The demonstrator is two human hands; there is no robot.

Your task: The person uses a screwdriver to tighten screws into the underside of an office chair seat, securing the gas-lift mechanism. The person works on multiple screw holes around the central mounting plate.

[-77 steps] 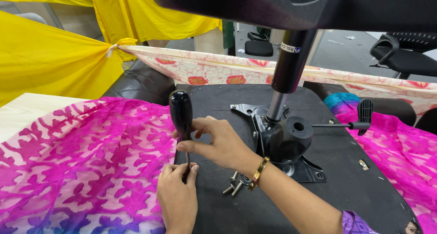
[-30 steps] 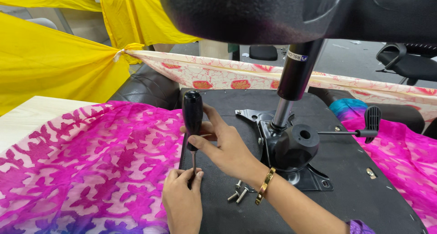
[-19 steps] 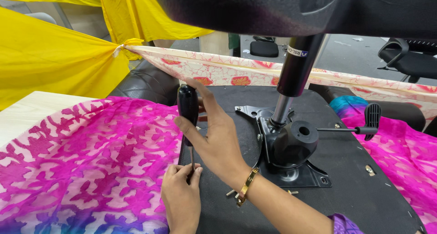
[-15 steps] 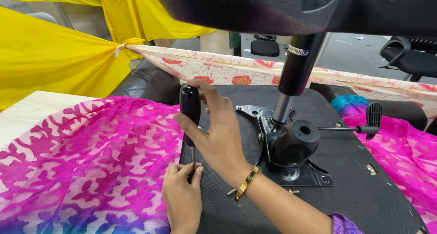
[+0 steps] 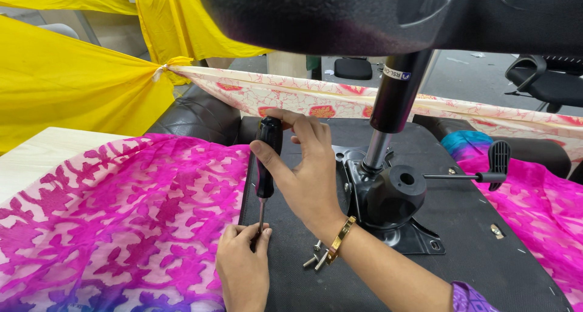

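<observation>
My right hand (image 5: 306,166) is wrapped around the black handle of a screwdriver (image 5: 267,157) that stands upright over the black underside of an overturned chair seat (image 5: 486,251). The metal shaft points down near the seat's left edge. My left hand (image 5: 244,269) pinches the shaft's tip against the seat; what sits under the tip is hidden by the fingers. A gold bangle is on my right wrist. Several loose bolts (image 5: 313,258) lie on the seat just right of my left hand.
The chair's black tilt mechanism (image 5: 392,199) with its gas cylinder (image 5: 388,111) rises at the seat's centre, and a lever (image 5: 480,175) sticks out to the right. Pink patterned cloth (image 5: 115,221) covers the table on the left. Yellow drapes (image 5: 73,81) hang behind.
My right hand has shifted its grip higher round the screwdriver handle and turned on it. The left hand stays pinched at the tip. The view has moved slightly closer.
</observation>
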